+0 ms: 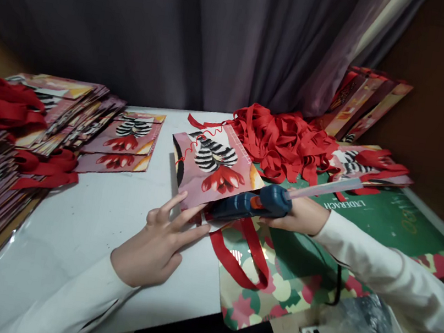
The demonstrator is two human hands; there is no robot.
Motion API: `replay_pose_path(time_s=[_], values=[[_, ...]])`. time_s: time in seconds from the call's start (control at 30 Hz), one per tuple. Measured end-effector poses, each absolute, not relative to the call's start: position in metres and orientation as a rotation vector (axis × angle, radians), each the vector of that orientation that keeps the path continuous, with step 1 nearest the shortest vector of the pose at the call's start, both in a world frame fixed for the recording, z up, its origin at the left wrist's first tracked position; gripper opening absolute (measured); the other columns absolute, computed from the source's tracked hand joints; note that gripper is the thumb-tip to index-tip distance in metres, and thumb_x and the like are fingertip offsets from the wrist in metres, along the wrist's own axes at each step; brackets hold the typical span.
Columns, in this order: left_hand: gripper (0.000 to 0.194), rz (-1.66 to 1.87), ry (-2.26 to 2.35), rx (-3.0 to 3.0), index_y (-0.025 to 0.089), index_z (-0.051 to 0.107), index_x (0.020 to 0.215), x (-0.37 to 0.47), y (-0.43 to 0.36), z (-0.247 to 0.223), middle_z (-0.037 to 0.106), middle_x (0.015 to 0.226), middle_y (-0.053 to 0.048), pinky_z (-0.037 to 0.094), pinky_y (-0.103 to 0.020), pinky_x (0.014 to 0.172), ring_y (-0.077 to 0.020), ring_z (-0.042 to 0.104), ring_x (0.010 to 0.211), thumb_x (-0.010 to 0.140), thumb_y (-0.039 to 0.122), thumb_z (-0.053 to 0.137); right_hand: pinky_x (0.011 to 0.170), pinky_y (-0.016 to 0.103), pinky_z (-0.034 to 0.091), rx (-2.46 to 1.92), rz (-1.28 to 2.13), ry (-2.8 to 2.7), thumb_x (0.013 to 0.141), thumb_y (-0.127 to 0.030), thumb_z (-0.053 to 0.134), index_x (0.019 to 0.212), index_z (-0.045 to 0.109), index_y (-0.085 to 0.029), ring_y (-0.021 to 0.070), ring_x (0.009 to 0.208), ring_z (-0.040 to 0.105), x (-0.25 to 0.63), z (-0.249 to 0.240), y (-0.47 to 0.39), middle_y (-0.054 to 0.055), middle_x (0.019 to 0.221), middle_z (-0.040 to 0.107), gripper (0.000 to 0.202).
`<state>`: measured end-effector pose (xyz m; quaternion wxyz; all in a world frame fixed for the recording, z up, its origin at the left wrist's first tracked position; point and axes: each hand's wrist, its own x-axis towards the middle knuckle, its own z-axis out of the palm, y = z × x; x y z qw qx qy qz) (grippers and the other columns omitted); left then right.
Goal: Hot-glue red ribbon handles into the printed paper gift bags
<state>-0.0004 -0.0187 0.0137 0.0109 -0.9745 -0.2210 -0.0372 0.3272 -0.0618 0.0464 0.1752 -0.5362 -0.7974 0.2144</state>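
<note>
The left hand's point(151, 248) fingers spread at the near edge of the printed bag point(221, 169), mid-table point(84, 224), apparently steadying it; the right hand point(304, 215) grips the glue gun point(236, 206), fingertips mostly hidden, its front end low there for close reach, near a red ribbon loop point(228, 262).

Left of the glue gun point(252, 201), the left hand point(156, 243) lies palm down, fingers spread, wrist low. The right hand point(302, 214) curls around the gun's far side, forearm reaching in from the right. White sleeves point(377, 268) cover both arms.
</note>
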Motion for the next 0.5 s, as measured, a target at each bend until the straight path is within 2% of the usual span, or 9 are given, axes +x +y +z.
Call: replay_pose_path(time_s=[0.3,0.5], values=[[0.071,-0.123,-0.704,-3.041,0.035,0.048,0.136,0.002,-0.02,0.014,0.028,0.15,-0.007,0.036,-0.045,0.077,-0.0437,0.011,0.138,0.069,0.011,0.049,0.07,0.029,0.051,-1.703,0.649,-2.244,0.076,-0.034,0.062,0.09,0.065,-0.013,0.0216,0.076,0.065,0.329,0.066,-0.072,0.009,0.086,0.07,0.026],[0.067,-0.142,-0.726,-3.06,0.036,0.051,0.132,0.004,-0.02,0.014,0.03,0.15,-0.004,0.033,-0.042,0.078,-0.0409,0.012,0.138,0.07,0.012,0.051,0.065,0.031,0.05,-1.859,0.52,-2.284,0.075,-0.038,0.059,0.088,0.065,-0.012,0.0233,0.072,0.065,0.33,0.08,-0.077,0.01,0.082,0.069,0.03]])
